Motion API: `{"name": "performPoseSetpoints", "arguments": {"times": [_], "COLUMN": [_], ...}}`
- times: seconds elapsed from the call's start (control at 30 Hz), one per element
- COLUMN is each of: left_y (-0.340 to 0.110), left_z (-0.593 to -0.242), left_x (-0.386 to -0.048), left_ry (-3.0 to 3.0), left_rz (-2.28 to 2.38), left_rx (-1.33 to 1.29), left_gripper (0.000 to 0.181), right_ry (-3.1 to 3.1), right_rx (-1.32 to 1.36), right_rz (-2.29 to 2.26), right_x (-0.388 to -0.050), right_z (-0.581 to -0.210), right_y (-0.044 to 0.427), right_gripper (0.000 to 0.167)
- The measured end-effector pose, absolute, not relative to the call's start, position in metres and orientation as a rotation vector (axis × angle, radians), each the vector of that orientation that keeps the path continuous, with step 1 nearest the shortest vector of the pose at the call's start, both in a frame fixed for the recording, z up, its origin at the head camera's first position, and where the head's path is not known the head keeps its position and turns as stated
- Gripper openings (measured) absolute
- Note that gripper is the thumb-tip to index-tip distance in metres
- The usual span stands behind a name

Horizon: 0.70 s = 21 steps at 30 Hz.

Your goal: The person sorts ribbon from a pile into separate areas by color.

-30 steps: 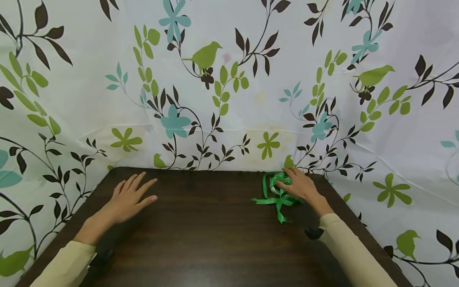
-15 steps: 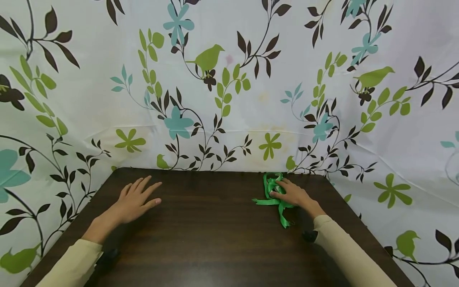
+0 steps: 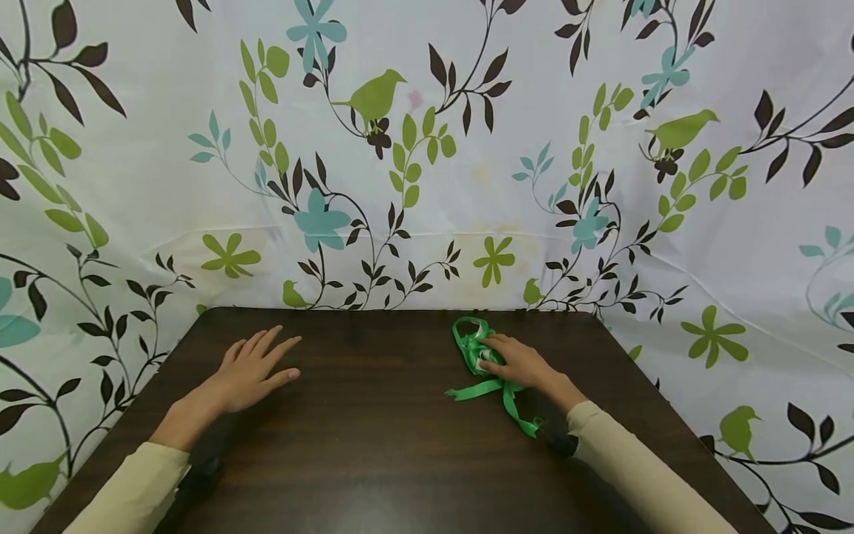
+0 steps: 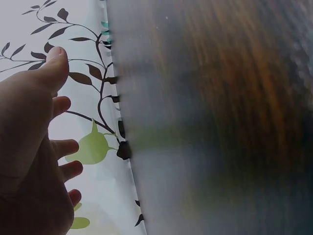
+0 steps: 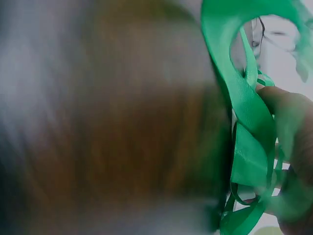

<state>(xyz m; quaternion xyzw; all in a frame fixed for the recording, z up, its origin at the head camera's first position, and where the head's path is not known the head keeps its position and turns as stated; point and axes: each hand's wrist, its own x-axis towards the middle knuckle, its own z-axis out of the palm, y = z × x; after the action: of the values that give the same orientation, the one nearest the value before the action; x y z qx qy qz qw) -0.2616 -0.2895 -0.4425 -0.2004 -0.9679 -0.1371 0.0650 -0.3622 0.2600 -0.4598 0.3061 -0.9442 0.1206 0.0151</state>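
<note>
right hand (image 3: 525, 367) grips a bunched glossy green fabric ribbon (image 5: 253, 107), ends trailing on its thumb side, left hand (image 3: 242, 376) spread and holding nothing; judged early: grasp made, loops left unsorted.

A green ribbon (image 3: 472, 351) bunches in loops within the right hand (image 3: 525, 365), two ends trailing

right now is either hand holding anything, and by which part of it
Yes: the right hand grips the ribbon by its bunched part, leaving two tails sticking out loose. The left hand holds nothing.
</note>
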Motion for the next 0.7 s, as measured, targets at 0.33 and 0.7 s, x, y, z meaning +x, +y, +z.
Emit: {"name": "performPoseSetpoints", "arguments": {"times": [0.33, 0.7], "left_y": [-0.283, -0.258], "left_z": [-0.437, -0.429], "left_x": [-0.258, -0.246], "left_ry": [-2.929, -2.945], "left_rz": [-0.420, -0.440], "left_rx": [-0.637, -0.706], "left_gripper": [0.071, 0.071], "right_ry": [-2.836, -2.782], "right_rx": [1.109, 1.169], "right_rz": [0.406, 0.507], "right_x": [-0.331, -0.300], "right_z": [-0.453, -0.450], "right_y": [0.225, 0.207], "right_gripper": [0.062, 0.063]}}
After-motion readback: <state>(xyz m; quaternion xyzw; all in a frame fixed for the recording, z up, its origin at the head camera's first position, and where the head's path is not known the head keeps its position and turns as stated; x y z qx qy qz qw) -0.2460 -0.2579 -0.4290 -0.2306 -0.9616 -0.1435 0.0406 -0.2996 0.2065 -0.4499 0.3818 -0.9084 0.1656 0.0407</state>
